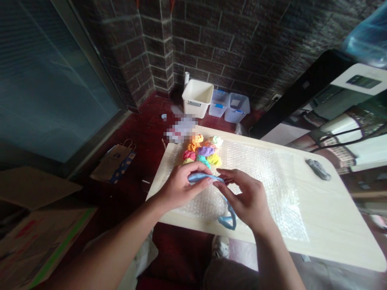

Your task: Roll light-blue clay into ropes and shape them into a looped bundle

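A soft blue strip (201,177) is stretched between my two hands above the table. My left hand (184,183) pinches it between thumb and fingers. Thumb and forefinger of my right hand (244,193) close on the strip a little further along. Its loose end (228,221) curls below my right hand near the table's front edge. Just beyond my hands lie several soft, crumpled bundles, among them a purple one (206,151), an orange one (195,143), a yellow one (214,160) and a teal one (203,162). What the strip is made of is hard to tell.
Bubble wrap (260,177) covers much of the pale wooden table (338,217). A grey crumpled object (318,169) lies at the right. Behind the table stand a white bin (198,94) and two clear plastic boxes. A cardboard box (39,241) and paper bag (113,161) are at left.
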The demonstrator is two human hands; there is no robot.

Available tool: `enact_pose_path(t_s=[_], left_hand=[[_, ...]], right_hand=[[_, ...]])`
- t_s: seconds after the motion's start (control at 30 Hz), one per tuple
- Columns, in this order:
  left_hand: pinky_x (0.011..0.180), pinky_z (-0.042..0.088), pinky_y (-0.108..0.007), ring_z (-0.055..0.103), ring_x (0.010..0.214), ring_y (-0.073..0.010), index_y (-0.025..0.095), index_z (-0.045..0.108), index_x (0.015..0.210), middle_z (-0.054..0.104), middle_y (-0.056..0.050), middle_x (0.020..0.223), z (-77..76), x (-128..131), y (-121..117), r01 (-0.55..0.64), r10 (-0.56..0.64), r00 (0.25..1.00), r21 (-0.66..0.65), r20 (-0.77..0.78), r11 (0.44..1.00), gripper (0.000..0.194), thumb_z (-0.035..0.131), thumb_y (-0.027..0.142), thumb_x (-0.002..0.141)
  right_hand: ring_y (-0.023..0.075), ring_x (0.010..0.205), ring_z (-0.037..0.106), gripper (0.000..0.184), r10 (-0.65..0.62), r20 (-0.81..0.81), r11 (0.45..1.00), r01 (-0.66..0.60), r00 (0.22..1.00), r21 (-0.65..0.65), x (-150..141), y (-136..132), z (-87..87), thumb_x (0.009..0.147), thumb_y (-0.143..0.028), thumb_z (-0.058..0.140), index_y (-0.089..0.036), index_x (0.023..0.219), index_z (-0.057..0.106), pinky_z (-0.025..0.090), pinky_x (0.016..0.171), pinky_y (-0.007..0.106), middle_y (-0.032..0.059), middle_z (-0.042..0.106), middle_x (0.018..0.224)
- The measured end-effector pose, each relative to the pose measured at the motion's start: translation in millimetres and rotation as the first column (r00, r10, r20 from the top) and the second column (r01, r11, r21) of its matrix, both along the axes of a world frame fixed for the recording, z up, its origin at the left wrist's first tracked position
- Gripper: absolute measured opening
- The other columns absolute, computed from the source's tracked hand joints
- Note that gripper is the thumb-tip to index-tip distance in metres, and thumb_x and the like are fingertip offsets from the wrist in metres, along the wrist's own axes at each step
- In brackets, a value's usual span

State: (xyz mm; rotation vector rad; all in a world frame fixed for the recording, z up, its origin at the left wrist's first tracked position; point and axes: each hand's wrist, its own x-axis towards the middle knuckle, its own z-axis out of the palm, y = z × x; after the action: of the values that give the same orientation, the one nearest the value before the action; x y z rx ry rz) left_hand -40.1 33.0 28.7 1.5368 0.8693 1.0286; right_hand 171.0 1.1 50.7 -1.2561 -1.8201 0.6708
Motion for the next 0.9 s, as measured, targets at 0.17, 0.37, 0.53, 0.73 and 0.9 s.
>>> enact_pose_path(t_s=[0.17,0.37,0.53,0.73,0.9], left_hand=[[0.086,0.054,-0.027,0.070,0.096,-0.0171,0.018,0.072,0.104,0.074,-0.005,0.104,-0.7,2,2,-0.011,0.014,0.998,-0.044,0.064,0.999,0.020,0.078,0.033,0.092],[0.090,0.054,-0.027,0.071,0.100,-0.0179,0.019,0.076,0.107,0.077,-0.006,0.107,-6.6,6,7,0.022,-0.008,0.996,-0.162,0.087,0.987,0.022,0.079,0.034,0.091],[0.075,0.052,-0.027,0.065,0.079,-0.0148,0.019,0.079,0.101,0.074,-0.004,0.088,-2.7,8,6,-0.080,0.122,0.977,-0.227,0.175,0.971,0.020,0.081,0.035,0.090],[0.071,0.049,-0.026,0.061,0.073,-0.0123,0.019,0.076,0.098,0.069,-0.001,0.081,2.9,8,8,-0.058,0.201,0.892,-0.338,0.405,0.940,0.021,0.086,0.032,0.084],[0.072,0.048,-0.026,0.060,0.074,-0.0119,0.018,0.076,0.099,0.067,-0.001,0.079,5.4,8,12,-0.051,0.233,0.857,-0.375,0.459,0.926,0.021,0.083,0.032,0.085]], right_hand=[[0.0208,0.085,0.075,0.015,0.000,-0.094,0.986,-0.016,0.996,-0.167,5,1,-5.0,0.096,-0.034,0.078,-0.023,0.105,0.081,0.059,0.079,0.034,0.0061,0.081,0.096],[0.0204,0.089,0.073,0.020,-0.064,-0.294,0.974,-0.003,0.954,-0.225,11,5,-8.5,0.091,-0.037,0.082,-0.021,0.102,0.080,0.059,0.080,0.034,0.0071,0.079,0.097],[0.0113,0.070,0.065,0.042,-0.141,-0.503,0.896,-0.105,0.852,-0.430,17,8,-11.3,0.081,-0.036,0.090,-0.019,0.115,0.073,0.055,0.055,0.023,0.0068,0.074,0.109],[0.0108,0.074,0.065,0.040,-0.025,-0.580,0.848,-0.290,0.814,-0.444,10,5,-8.7,0.080,-0.029,0.091,-0.020,0.114,0.073,0.054,0.062,0.023,0.0053,0.074,0.107],[0.0120,0.067,0.062,0.027,0.014,-0.531,0.854,-0.286,0.848,-0.434,4,6,-5.4,0.092,-0.043,0.080,-0.016,0.094,0.076,0.052,0.063,0.025,0.0012,0.069,0.075]])
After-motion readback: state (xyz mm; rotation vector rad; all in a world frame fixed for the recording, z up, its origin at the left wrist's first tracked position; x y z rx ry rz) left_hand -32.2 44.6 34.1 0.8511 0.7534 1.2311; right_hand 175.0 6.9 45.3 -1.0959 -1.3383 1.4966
